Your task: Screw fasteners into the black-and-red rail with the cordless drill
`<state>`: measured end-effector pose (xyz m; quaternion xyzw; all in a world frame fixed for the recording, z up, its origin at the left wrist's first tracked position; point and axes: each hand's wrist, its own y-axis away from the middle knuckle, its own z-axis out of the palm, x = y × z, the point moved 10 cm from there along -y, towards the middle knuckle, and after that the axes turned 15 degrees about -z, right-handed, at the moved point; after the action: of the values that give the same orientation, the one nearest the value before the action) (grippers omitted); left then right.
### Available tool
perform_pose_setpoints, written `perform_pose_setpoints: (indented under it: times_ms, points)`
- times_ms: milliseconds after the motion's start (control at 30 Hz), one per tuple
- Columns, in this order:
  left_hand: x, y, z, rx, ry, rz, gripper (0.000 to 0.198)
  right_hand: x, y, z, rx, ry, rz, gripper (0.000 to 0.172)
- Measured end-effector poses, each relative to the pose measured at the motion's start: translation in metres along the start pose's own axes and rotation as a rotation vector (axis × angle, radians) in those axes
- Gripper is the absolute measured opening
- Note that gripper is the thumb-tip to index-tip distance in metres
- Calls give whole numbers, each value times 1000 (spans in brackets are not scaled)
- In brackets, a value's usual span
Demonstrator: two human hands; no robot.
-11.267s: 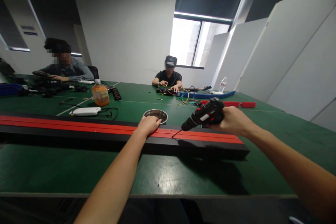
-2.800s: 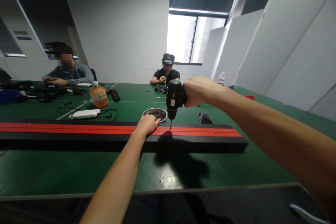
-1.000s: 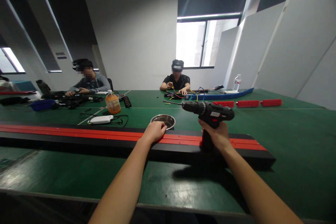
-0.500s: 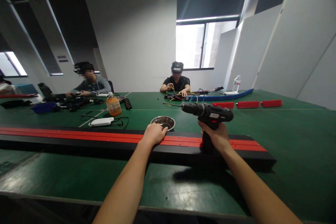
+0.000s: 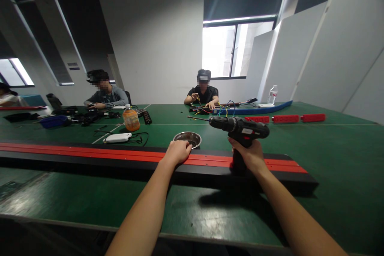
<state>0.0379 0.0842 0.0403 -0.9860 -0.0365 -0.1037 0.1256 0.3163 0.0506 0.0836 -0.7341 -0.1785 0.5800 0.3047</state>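
Note:
My right hand (image 5: 249, 155) is wrapped around the grip of a black cordless drill (image 5: 241, 129). Its long bit points left, above the far side of a steel bowl (image 5: 196, 140). Over the bowl's near rim reaches my left hand (image 5: 177, 153), its fingertips down inside and hidden by the back of the hand. Small dark pieces lie in the bowl, too small to make out. Both hands are above a long black bar with a red strip (image 5: 129, 154) that crosses the table in front of me.
Across the green table (image 5: 339, 152), a person (image 5: 204, 93) works on wiring with a yellow-handled tool; another person (image 5: 105, 92) sits farther left. An orange-filled bottle (image 5: 131, 119) and a white device with a cable (image 5: 118, 138) stand left. Red blocks (image 5: 285, 119) lie beyond the drill.
The whole view has shifted slightly. My left hand stays at the bowl and my right keeps the drill at nearly the same spot.

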Motion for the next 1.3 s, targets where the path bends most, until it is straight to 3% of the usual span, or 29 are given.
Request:
perform_pose_setpoints:
  times_ms: [467, 1000, 1300]
  points:
    - [4, 0, -2, 15, 83, 57, 35, -3, 0, 0, 1, 18, -29, 40]
    - [4, 6, -7, -36, 103, 2, 29, 1, -1, -1, 2, 26, -2, 40]
    - [3, -1, -5, -54, 291, 55, 30, -2, -2, -1, 0, 41, -31, 41]
